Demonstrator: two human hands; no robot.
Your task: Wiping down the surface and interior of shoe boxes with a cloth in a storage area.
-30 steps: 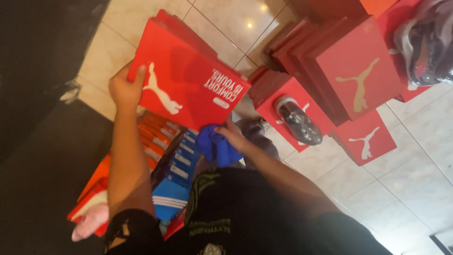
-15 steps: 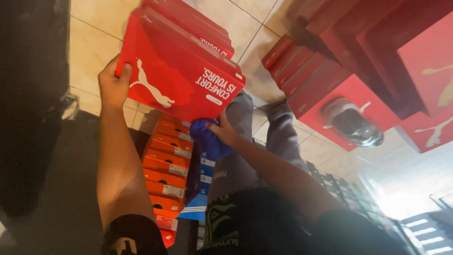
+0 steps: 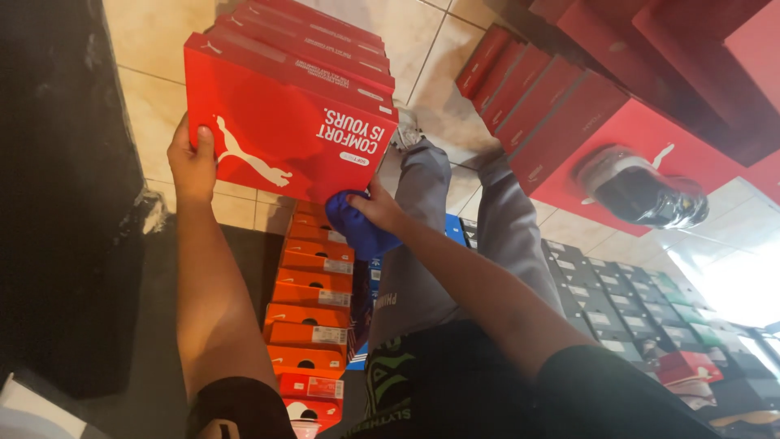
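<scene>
A red shoe box (image 3: 284, 134) with a white animal logo tops a stack of red boxes. My left hand (image 3: 191, 162) grips its left edge, thumb on the lid. My right hand (image 3: 378, 207) holds a blue cloth (image 3: 357, 223) against the box's lower right corner. My grey trouser legs (image 3: 455, 244) stand on the tiled floor below.
A column of orange shoe boxes (image 3: 313, 317) rises under the red box. More red boxes (image 3: 552, 97) lean at the upper right, one with a dark shoe (image 3: 642, 191) on it. Rows of dark and coloured boxes (image 3: 642, 301) fill the right. A black surface (image 3: 65, 203) lies left.
The view has tilted down and right. Both hands stay on the red box, the blue cloth still at its lower corner. More orange boxes and my legs show now.
</scene>
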